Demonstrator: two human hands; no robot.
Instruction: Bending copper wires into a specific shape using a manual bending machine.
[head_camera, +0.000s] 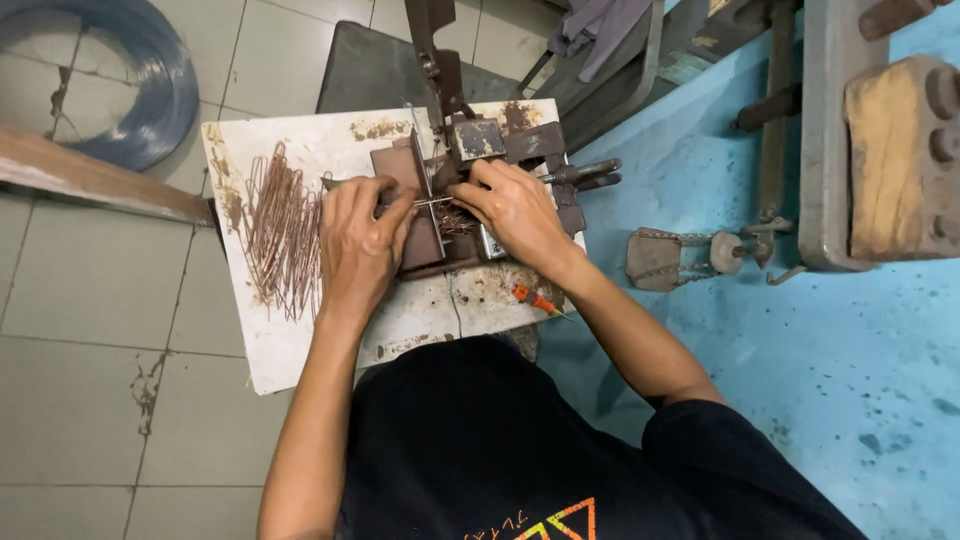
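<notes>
The left hand (358, 240) is resting on the left half of a rusty brown metal bending jig (470, 190), which is standing on a stained white rectangular board (300, 340) serving as the work surface. Its fingers are curling closed and pinching a thin straight piece of wire (432, 202) that is lying across the middle of the jig. The right hand (515, 210) is lying on the right half of the jig, with its fingers bending down and pressing on the same wire and on the metal parts beside it; whether they are closing fully around the wire cannot be told. The two hands are sitting just beside each other, with the wire running between them.

A loose pile of thin copper-coloured wire pieces (283, 232) is lying on the board to the left of the left hand, near it but not touching it. A small orange-handled screwdriver (535, 300) is lying at the board's right edge, below the right wrist. A dark metal lever arm (435, 50) is rising from the back of the jig.

A grey coil of wire (150, 90) is lying on the tiled floor (90, 300) at upper left. A blue-painted floor area (800, 350) is extending to the right, carrying a grey metal pedal with chain (665, 255).
</notes>
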